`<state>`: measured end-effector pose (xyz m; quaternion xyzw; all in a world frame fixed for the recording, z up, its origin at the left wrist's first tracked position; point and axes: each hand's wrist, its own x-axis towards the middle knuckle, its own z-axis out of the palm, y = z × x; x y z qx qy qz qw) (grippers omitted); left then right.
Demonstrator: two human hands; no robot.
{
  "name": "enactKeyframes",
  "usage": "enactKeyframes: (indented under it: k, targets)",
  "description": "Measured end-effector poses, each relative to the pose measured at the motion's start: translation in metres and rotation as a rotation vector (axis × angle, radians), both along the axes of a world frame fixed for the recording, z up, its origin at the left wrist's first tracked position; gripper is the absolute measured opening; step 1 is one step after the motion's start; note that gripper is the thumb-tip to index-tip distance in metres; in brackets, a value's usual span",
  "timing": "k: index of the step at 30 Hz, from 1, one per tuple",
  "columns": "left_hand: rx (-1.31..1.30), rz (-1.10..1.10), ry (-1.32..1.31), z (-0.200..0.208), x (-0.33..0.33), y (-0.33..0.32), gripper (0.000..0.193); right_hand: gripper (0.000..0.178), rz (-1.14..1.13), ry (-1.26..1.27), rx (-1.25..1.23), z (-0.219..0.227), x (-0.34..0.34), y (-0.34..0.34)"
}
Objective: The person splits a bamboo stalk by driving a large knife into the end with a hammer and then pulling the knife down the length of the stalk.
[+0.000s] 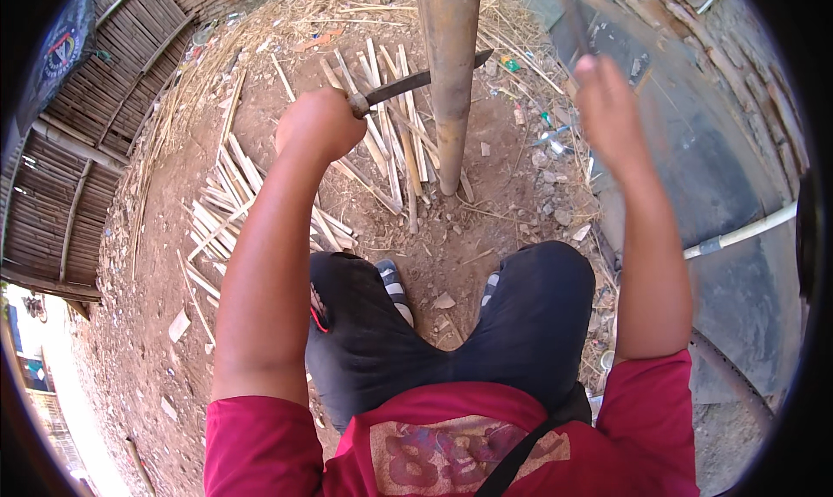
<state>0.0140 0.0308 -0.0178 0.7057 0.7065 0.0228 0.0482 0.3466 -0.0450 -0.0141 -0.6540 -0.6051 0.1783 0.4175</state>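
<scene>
My left hand (321, 125) is closed round the handle of a machete (399, 90). The dark blade reaches right to an upright bamboo pole (449, 80). Its tip shows past the pole's far side, while the pole hides the middle, so I cannot tell how deep the blade sits in it. Raised at the right, my right hand (607, 106) grips a stick (568, 11), which is smeared by motion and runs out of the top of the view. The pole's lower end meets the ground ahead of my knees.
Split bamboo strips (386, 141) lie in a loose pile behind and left of the pole, with another bundle (227, 204) further left. A dark sheet (694, 167) with a pale pipe (742, 230) is on the right. A woven bamboo wall (82, 167) stands at the left.
</scene>
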Motion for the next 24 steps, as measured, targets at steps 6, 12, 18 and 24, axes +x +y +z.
enactKeyframes:
  k: [6, 12, 18, 24]
  targets:
    - [0.012, -0.003, 0.009, -0.009, -0.004, 0.000, 0.038, 0.049, -0.025, -0.132, -0.018, -0.017, 0.006, 0.005]
    - [-0.029, -0.006, 0.007, 0.001, 0.004, 0.001, 0.037, 0.052, -0.013, -0.071, 0.025, -0.008, 0.006, 0.010]
    - [-0.035, 0.011, 0.000, 0.003, 0.000, -0.004, 0.032, 0.051, -0.047, -0.141, 0.062, 0.006, -0.001, 0.007]
    - [-0.021, 0.003, 0.008, -0.001, 0.003, 0.001, 0.034, 0.052, -0.068, -0.302, 0.168, -0.019, -0.001, 0.014]
